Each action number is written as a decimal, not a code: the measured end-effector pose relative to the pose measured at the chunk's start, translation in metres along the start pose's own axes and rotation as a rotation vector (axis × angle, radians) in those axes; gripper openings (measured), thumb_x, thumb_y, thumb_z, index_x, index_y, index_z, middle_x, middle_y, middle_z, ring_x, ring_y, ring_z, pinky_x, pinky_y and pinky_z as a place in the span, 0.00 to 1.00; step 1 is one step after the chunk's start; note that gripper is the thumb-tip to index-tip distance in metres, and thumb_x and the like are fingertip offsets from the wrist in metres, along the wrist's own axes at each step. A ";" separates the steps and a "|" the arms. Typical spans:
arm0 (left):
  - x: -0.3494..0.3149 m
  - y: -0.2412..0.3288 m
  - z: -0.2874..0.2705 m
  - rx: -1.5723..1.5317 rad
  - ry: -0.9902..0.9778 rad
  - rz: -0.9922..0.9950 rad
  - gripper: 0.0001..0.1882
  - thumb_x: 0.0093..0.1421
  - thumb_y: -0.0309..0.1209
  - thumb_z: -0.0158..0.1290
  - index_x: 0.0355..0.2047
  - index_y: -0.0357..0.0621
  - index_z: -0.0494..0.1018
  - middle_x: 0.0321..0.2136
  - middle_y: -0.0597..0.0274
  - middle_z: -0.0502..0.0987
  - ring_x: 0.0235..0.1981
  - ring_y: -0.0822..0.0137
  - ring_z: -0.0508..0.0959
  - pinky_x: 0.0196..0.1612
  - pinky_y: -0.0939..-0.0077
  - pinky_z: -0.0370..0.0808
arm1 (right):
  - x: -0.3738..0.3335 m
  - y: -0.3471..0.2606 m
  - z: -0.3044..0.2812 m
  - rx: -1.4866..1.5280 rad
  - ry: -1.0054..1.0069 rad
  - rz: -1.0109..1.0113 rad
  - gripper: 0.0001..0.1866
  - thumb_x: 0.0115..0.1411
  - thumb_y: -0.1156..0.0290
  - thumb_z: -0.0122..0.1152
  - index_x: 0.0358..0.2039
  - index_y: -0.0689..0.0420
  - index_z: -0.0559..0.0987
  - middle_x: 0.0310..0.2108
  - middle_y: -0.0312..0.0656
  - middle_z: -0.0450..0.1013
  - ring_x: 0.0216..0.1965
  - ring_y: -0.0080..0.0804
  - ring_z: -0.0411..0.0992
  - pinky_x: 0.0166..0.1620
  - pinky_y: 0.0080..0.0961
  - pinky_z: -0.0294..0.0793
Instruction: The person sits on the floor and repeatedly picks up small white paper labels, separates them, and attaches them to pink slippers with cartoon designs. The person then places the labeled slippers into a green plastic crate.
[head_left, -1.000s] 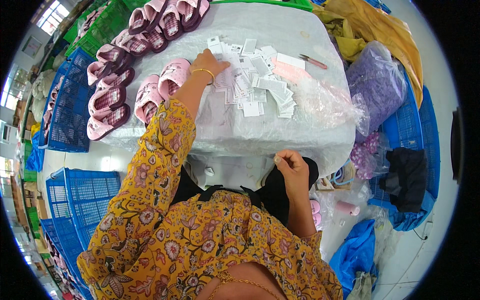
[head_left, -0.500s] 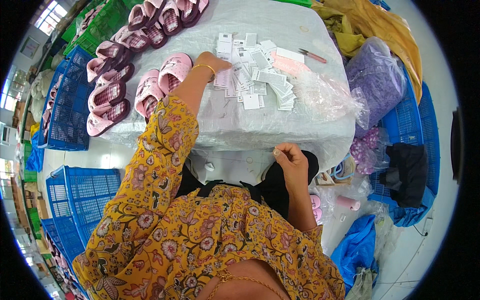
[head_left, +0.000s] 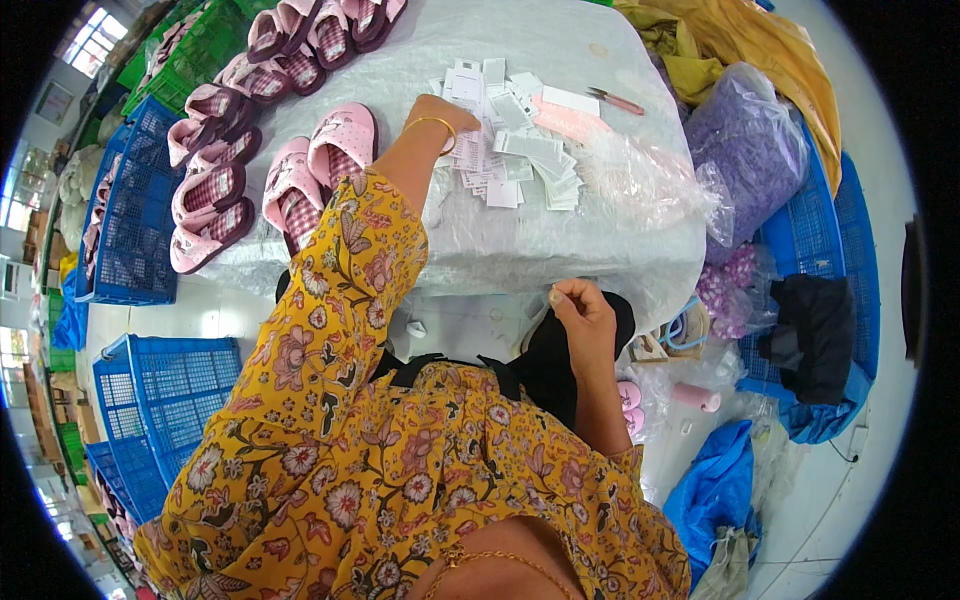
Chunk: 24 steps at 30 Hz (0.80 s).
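Note:
My left hand [head_left: 445,113], with a gold bangle at its wrist, reaches over the left side of a loose pile of white paper tags [head_left: 530,147] on the table. Its fingers bend down among the tags and their tips are hidden, so I cannot see whether one is gripped. Just left of that forearm, a pair of pink slippers [head_left: 343,135] with checked lining lies on the table. My right hand [head_left: 588,318] is held by the table's near edge, thumb against curled fingers; anything in that pinch is too small to make out.
More pink slippers [head_left: 212,190] line the table's [head_left: 450,262] left side. Small pink-handled snips [head_left: 615,101], a pink strip and crumpled clear plastic [head_left: 655,190] lie right of the tags. Blue crates [head_left: 190,395] stand at left; a bag of purple material [head_left: 745,150] is at right.
My left hand has shifted slightly to the right and away from me over the tags, its forearm moving right too. My right hand stays nearly in place, still pinched.

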<state>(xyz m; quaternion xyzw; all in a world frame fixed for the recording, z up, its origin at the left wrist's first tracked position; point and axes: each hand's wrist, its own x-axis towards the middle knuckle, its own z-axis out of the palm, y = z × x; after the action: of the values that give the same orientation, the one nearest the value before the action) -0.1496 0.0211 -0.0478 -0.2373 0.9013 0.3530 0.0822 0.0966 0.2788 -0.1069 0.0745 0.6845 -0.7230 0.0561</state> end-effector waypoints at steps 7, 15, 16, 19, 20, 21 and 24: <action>0.020 -0.039 0.006 -0.640 -0.160 0.122 0.25 0.48 0.27 0.66 0.43 0.22 0.73 0.41 0.47 0.80 0.36 0.56 0.83 0.38 0.65 0.80 | -0.003 0.002 -0.008 0.032 0.028 -0.012 0.05 0.59 0.76 0.63 0.36 0.61 0.78 0.30 0.28 0.72 0.30 0.13 0.65 0.36 0.13 0.66; -0.011 -0.082 -0.023 -0.810 -0.290 0.154 0.20 0.53 0.23 0.62 0.46 0.27 0.73 0.39 0.48 0.80 0.35 0.57 0.83 0.39 0.66 0.81 | -0.006 0.004 -0.002 -0.018 0.021 -0.008 0.05 0.59 0.75 0.63 0.36 0.61 0.79 0.29 0.27 0.71 0.30 0.13 0.65 0.35 0.13 0.65; -0.018 -0.084 -0.024 -0.781 -0.314 0.125 0.20 0.54 0.23 0.62 0.46 0.28 0.73 0.39 0.48 0.80 0.35 0.57 0.83 0.38 0.67 0.81 | -0.005 0.004 -0.002 -0.010 0.021 -0.006 0.05 0.59 0.75 0.63 0.36 0.61 0.79 0.29 0.27 0.71 0.30 0.12 0.65 0.35 0.13 0.65; -0.035 -0.093 -0.023 -0.683 -0.315 0.154 0.20 0.53 0.27 0.63 0.44 0.26 0.75 0.39 0.49 0.81 0.35 0.60 0.83 0.36 0.70 0.80 | -0.004 0.003 0.002 0.004 -0.003 0.002 0.06 0.59 0.75 0.64 0.36 0.61 0.79 0.29 0.27 0.71 0.30 0.12 0.65 0.35 0.13 0.66; -0.041 -0.092 -0.022 -0.633 -0.303 0.175 0.20 0.53 0.28 0.63 0.43 0.25 0.75 0.40 0.49 0.81 0.35 0.61 0.82 0.35 0.71 0.79 | -0.004 0.002 0.003 -0.001 -0.009 0.005 0.06 0.59 0.75 0.64 0.36 0.61 0.79 0.29 0.28 0.71 0.30 0.13 0.65 0.35 0.13 0.66; -0.052 -0.088 -0.026 -0.484 -0.303 0.171 0.19 0.53 0.31 0.65 0.39 0.28 0.76 0.38 0.49 0.81 0.32 0.63 0.82 0.34 0.73 0.79 | -0.004 0.001 0.003 -0.003 -0.015 0.007 0.06 0.59 0.75 0.64 0.36 0.61 0.79 0.29 0.28 0.72 0.30 0.13 0.65 0.35 0.13 0.66; -0.069 -0.082 -0.033 -0.272 -0.280 0.133 0.17 0.53 0.33 0.65 0.35 0.31 0.76 0.31 0.53 0.81 0.27 0.67 0.82 0.32 0.73 0.79 | -0.004 0.004 0.005 0.014 -0.007 -0.040 0.06 0.59 0.75 0.64 0.36 0.61 0.79 0.28 0.28 0.72 0.30 0.13 0.65 0.35 0.13 0.66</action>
<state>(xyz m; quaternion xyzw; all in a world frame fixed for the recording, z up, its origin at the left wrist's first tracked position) -0.0490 -0.0284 -0.0506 -0.1348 0.8388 0.5056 0.1506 0.1012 0.2734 -0.1102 0.0587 0.6805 -0.7291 0.0436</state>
